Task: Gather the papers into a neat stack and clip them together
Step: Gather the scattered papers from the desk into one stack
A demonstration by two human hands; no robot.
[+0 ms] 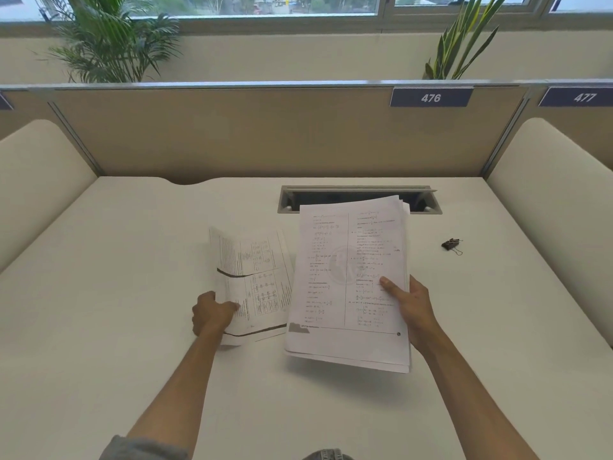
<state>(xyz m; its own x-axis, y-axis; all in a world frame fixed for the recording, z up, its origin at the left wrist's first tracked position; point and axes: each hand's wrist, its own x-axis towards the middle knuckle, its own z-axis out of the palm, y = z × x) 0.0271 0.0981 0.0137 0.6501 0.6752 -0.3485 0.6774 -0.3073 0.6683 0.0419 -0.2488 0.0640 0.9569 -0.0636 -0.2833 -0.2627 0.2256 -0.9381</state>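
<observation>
My right hand point(409, 305) grips a thick stack of printed white papers point(345, 280) by its right edge, thumb on top, and holds it lifted and tilted above the white desk point(132, 293). My left hand point(210, 313) pinches the left edge of a smaller bundle of printed sheets point(255, 280), which curls upward just left of the stack. A small black binder clip point(451, 244) lies on the desk to the right of the stack, apart from both hands.
A rectangular cable slot point(360, 194) is sunk into the desk behind the papers. Beige partitions point(265, 134) close the back and both sides. Plants point(109, 44) stand behind the back panel.
</observation>
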